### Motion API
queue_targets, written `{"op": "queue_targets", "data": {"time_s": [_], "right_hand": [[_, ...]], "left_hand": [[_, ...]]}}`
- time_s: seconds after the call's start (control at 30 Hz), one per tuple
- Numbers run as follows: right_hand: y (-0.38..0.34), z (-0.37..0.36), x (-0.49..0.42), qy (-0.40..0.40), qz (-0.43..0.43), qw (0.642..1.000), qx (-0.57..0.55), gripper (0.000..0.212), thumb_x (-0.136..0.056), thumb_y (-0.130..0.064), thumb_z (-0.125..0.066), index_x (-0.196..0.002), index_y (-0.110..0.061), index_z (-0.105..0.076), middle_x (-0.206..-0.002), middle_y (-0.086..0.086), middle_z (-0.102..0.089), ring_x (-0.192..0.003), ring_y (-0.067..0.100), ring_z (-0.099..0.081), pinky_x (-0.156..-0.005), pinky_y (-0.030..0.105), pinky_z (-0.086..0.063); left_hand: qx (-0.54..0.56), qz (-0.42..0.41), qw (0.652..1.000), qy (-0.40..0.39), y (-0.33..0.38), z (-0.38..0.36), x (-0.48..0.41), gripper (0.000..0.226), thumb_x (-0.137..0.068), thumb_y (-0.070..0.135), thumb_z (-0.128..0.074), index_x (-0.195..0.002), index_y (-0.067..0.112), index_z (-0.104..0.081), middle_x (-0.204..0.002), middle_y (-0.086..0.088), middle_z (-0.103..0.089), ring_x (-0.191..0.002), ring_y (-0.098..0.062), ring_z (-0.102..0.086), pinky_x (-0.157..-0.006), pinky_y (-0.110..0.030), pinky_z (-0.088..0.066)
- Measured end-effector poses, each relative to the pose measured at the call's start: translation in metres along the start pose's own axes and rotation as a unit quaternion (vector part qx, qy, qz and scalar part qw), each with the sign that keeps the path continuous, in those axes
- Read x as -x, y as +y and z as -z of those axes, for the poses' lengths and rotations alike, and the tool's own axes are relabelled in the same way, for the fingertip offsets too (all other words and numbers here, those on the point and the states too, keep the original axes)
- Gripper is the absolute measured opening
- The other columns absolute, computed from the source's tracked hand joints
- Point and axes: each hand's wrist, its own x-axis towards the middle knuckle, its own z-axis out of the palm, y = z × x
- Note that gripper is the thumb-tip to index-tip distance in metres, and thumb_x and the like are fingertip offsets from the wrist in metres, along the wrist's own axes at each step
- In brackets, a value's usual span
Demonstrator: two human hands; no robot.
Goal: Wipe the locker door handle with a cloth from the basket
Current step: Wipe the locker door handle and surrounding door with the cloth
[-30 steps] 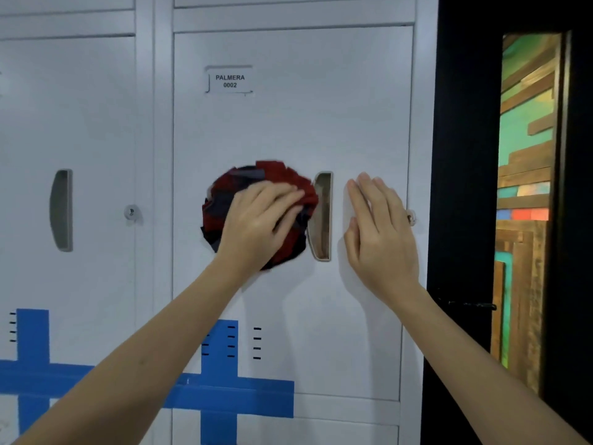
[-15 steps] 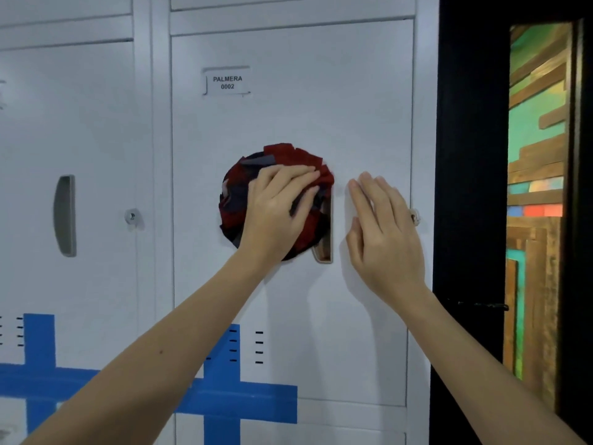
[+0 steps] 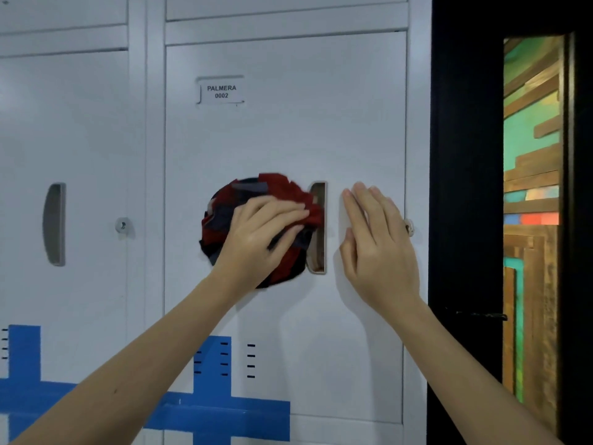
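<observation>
The white locker door [image 3: 288, 133] filled the middle of the frame, closed as far as could be seen. The red and dark cloth [image 3: 221, 216] was already out of its basket, which was not in view, and lay bunched against the door at centre, its right edge spilling over the upper part of the recessed handle [image 3: 317, 255]. The left hand [image 3: 256, 239] pressed the cloth flat with fingers stretched over it, fingertips just short of the handle. The right hand [image 3: 380, 252] lay released, palm flat on the door just right of the handle, bracing it. Judging by this, fetching the cloth was done and wiping was under way; the lower part of the handle showed bare and probably remained to be wiped.
</observation>
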Motion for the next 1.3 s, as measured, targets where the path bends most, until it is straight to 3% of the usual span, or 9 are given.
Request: {"op": "queue_targets", "data": {"time_s": [0.1,0.23,0.4,0.63,0.83,1.0,1.3], "right_hand": [[0.000,0.000,0.001,0.002,-0.002,1.000,0.008,0.044,-0.089,-0.005,-0.041,-0.131,0.003,-0.050,-0.134,0.019,-0.051,-0.126,0.032,-0.044,-0.106,0.045,-0.037],[-0.001,0.001,0.000,0.001,-0.002,1.000,0.004,0.044,-0.089,-0.005,-0.040,-0.131,0.003,-0.050,-0.134,0.019,-0.051,-0.126,0.032,-0.042,-0.105,0.046,-0.038],[-0.001,0.000,0.002,-0.001,-0.001,1.000,0.010,0.043,-0.090,-0.006,-0.038,-0.131,0.003,-0.050,-0.134,0.019,-0.051,-0.126,0.032,-0.045,-0.105,0.045,-0.038],[-0.001,0.002,0.000,-0.009,-0.001,1.000,0.012,0.043,-0.091,-0.007,-0.038,-0.131,0.003,-0.049,-0.135,0.019,-0.050,-0.127,0.033,-0.044,-0.104,0.047,-0.038],[0.000,0.001,0.001,-0.011,-0.002,1.000,0.002,0.043,-0.090,-0.005,-0.039,-0.131,0.003,-0.049,-0.135,0.020,-0.050,-0.127,0.033,-0.044,-0.105,0.047,-0.038],[0.000,0.001,0.001,-0.008,-0.001,1.000,-0.007,0.043,-0.090,-0.004,-0.041,-0.131,0.004,-0.049,-0.134,0.021,-0.050,-0.128,0.033,-0.041,-0.105,0.048,-0.038],[0.000,0.001,0.000,-0.009,0.002,1.000,-0.008,0.044,-0.088,-0.005,-0.041,-0.131,0.004,-0.049,-0.134,0.021,-0.050,-0.128,0.031,-0.040,-0.107,0.046,-0.035]], "left_hand": [[-0.017,-0.016,1.000,0.000,-0.005,0.002,-0.003,0.019,-0.089,0.017,-0.059,-0.099,0.007,-0.072,-0.099,-0.001,-0.070,-0.096,-0.019,-0.052,-0.083,-0.025,-0.034],[-0.015,0.035,0.999,0.032,0.000,-0.007,-0.031,0.018,-0.088,0.016,-0.060,-0.099,0.008,-0.072,-0.099,-0.001,-0.070,-0.096,-0.018,-0.050,-0.082,-0.025,-0.033],[-0.051,-0.033,0.998,0.026,-0.003,0.000,-0.003,0.018,-0.089,0.018,-0.060,-0.096,0.010,-0.074,-0.097,0.001,-0.070,-0.091,-0.016,-0.050,-0.076,-0.029,-0.034],[-0.052,0.030,0.997,0.051,0.002,-0.011,-0.036,0.016,-0.088,0.019,-0.062,-0.096,0.014,-0.074,-0.099,0.005,-0.070,-0.095,-0.015,-0.051,-0.081,-0.026,-0.030],[-0.071,-0.037,0.997,0.020,-0.002,0.004,0.002,0.016,-0.090,0.020,-0.060,-0.097,0.014,-0.074,-0.098,0.005,-0.071,-0.093,-0.016,-0.052,-0.079,-0.030,-0.034],[-0.066,0.037,0.997,0.032,0.007,-0.012,-0.048,0.017,-0.088,0.018,-0.061,-0.097,0.013,-0.073,-0.097,0.003,-0.070,-0.095,-0.015,-0.047,-0.074,-0.026,-0.031],[-0.067,0.029,0.996,0.053,0.012,-0.007,-0.003,0.017,-0.089,0.014,-0.060,-0.098,0.006,-0.072,-0.098,-0.002,-0.070,-0.093,-0.019,-0.050,-0.072,-0.032,-0.040]]}}
